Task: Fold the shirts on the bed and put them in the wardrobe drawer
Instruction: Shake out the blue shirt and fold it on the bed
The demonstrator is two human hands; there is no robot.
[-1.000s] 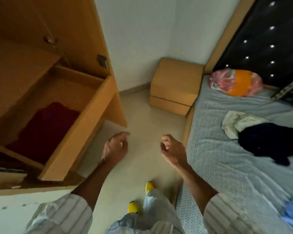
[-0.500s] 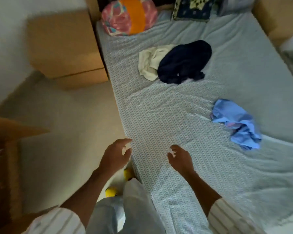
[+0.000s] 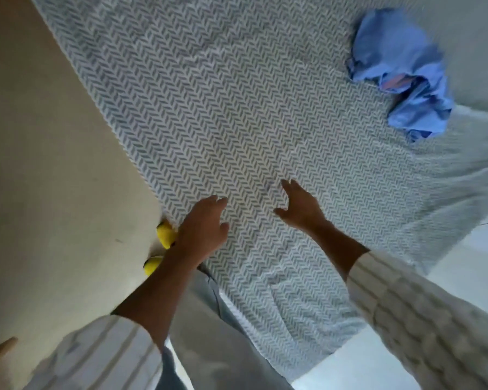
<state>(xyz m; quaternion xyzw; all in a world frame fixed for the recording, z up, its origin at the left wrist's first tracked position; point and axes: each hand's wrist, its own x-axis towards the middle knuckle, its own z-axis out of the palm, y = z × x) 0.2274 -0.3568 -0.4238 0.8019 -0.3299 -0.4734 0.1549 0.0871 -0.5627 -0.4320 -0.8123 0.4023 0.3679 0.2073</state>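
Crumpled blue shirt (image 3: pixel 403 71) lies on the bed (image 3: pixel 209 108), ahead and rightward of both hands, well apart. Right hand (image 3: pixel 300 205) is nearer; left hand (image 3: pixel 204 228) trails. Each grip is spread wide, empty.

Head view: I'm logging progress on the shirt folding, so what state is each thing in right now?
blue shirt: crumpled, unfolded, lying on the bed, untouched.
bed sheet: spread over the bed, lightly wrinkled.
left hand: open, empty, over the sheet.
right hand: open, fingers spread, empty, over the sheet.
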